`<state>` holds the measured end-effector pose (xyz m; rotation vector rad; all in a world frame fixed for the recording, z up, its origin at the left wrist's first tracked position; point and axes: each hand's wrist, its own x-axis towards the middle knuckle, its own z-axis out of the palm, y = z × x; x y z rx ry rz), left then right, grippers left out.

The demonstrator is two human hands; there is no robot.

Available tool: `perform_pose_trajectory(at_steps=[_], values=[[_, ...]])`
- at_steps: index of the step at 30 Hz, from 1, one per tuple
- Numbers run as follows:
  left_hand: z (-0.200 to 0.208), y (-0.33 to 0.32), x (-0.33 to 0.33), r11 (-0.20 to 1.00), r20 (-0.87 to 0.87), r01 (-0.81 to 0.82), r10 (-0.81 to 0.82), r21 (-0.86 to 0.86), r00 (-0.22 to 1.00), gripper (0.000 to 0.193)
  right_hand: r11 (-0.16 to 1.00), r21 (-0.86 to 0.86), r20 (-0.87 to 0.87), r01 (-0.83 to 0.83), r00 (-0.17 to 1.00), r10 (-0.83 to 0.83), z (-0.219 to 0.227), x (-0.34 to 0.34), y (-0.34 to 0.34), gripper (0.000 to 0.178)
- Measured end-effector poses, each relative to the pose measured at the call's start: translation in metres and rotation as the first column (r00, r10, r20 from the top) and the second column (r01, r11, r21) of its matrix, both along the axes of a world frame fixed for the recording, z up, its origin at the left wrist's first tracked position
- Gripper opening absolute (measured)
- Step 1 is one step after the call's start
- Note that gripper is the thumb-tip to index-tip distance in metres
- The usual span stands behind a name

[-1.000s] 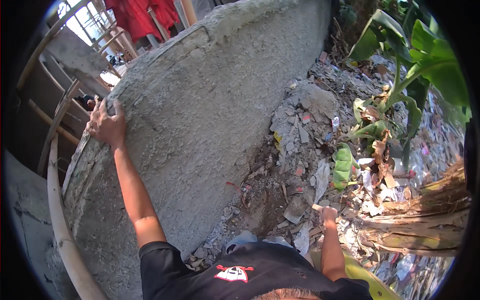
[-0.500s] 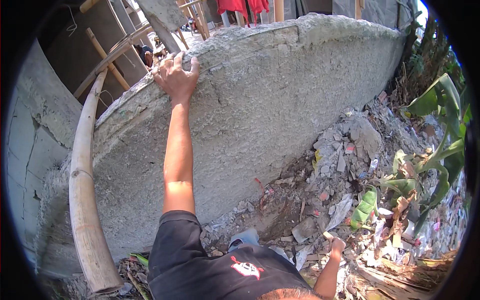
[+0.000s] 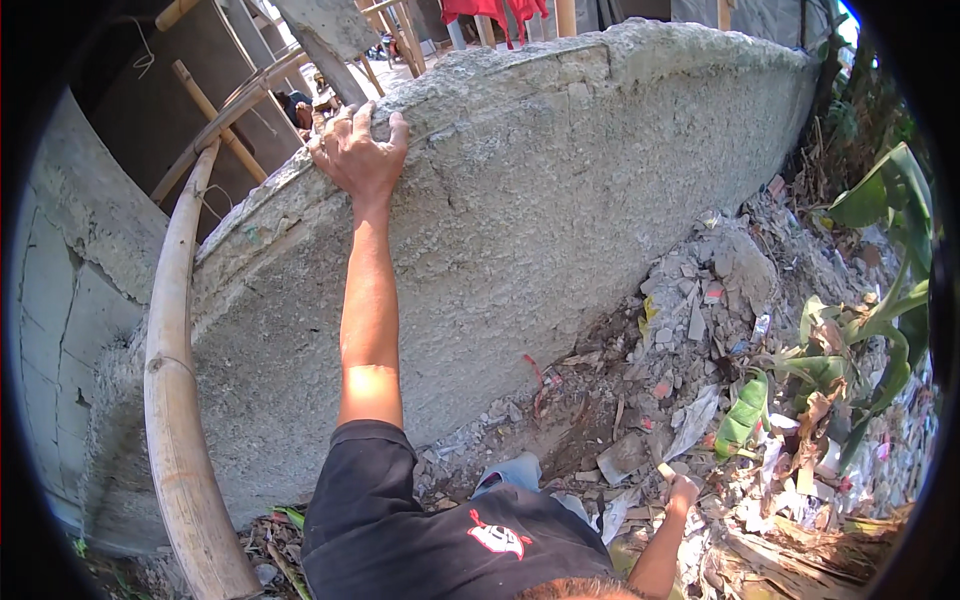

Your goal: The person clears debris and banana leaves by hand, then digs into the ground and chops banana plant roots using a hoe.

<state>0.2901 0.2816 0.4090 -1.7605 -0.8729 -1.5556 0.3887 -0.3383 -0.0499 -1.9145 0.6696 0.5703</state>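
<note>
A rough grey concrete wall [image 3: 520, 220] stands before me, its crumbly top edge curving across the upper part of the head view. My left arm reaches up to it, and my left hand [image 3: 362, 160] hooks its fingers over that top edge. Low on the right, my right hand [image 3: 683, 491] is closed around a pale wooden handle [image 3: 661, 465], held above the rubble. Only a short length of the handle shows, so I cannot tell what tool it belongs to.
A thick bamboo pole [image 3: 178, 400] leans at the left, beside a cracked block wall [image 3: 60, 330]. Broken rubble [image 3: 735, 265] slopes along the wall's foot. Banana leaves [image 3: 890, 215] stand at the right. Beyond the wall are red cloth [image 3: 495, 12], bamboo posts and a partly visible person [image 3: 298, 108].
The whole view has shifted slightly, so the scene sits a little more to the right. My left hand stays on the wall's edge and my right hand keeps its hold on the wooden handle.
</note>
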Motion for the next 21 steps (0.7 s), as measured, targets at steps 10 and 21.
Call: perform_pose_trajectory(at_steps=[10, 21], values=[[0.001, 0.036, -0.004, 0.978, -0.072, -0.163, 0.173, 0.126, 0.982, 0.038, 0.995, -0.095, -0.001, -0.008, 1.000, 0.008, 0.009, 0.001, 0.020, 0.026], [-0.004, 0.036, 0.008, 0.979, -0.115, -0.183, 0.192, 0.084, 0.975, 0.041, 0.995, -0.055, -0.014, 0.084, 0.996, -0.085, 0.000, 0.002, 0.004, 0.030]])
